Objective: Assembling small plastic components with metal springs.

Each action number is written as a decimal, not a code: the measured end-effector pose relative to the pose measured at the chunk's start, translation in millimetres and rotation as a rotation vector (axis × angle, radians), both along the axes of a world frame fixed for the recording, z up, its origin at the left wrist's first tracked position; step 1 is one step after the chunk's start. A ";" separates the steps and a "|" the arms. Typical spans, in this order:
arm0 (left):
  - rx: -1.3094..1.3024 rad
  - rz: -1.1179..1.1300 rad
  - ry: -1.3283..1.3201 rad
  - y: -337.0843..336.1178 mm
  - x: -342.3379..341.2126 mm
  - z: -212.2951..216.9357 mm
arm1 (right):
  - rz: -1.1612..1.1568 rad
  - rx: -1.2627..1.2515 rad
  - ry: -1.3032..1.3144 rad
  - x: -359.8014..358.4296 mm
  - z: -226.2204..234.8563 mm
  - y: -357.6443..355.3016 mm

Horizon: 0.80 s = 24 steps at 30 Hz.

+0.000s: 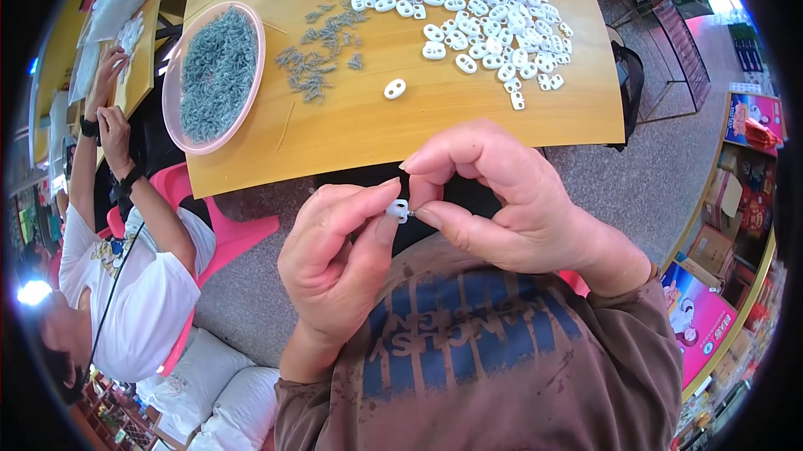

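White piece [401, 210], yellow table [343, 135], speckled floor [242, 313]

Table [368, 133]: stood beyond the grip
Pink basin [173, 112]: sat far left
Grey bits [309, 83]: lay slightly left
White pieces [477, 7]: lay mostly right

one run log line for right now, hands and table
left hand: pinching small white piece | right hand: close beside it | table: white pieces, grey pieces | pink basin: more grey pieces
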<state>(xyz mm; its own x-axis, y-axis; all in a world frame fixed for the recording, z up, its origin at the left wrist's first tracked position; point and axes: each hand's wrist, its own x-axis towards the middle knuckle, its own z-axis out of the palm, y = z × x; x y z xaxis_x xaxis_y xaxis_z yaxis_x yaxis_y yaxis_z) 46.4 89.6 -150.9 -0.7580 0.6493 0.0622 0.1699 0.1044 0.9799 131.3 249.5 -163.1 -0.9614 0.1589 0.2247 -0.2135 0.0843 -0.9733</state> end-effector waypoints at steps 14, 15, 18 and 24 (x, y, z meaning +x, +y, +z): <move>-0.074 -0.107 0.322 5.0 -6.6 1.9 | -0.010 0.033 -0.057 -0.8 0.3 0.1; -0.075 -0.107 0.321 5.4 -6.2 2.6 | -0.011 0.007 -0.069 -0.9 0.7 -0.3; -0.081 -0.098 0.302 6.1 -6.1 2.3 | -0.004 -0.027 -0.112 -0.7 2.4 0.8; -0.115 -0.126 0.169 5.2 -6.9 -4.2 | 0.017 -0.144 -0.252 -0.6 -0.8 1.4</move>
<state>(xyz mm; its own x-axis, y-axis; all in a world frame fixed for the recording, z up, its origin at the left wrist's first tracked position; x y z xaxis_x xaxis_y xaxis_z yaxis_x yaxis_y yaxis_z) 39.5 94.8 -155.1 -0.6556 0.7483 0.1015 0.3489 0.1810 0.9195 130.7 251.0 -163.9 -0.9868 0.1556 -0.0453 0.0363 -0.0599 -0.9975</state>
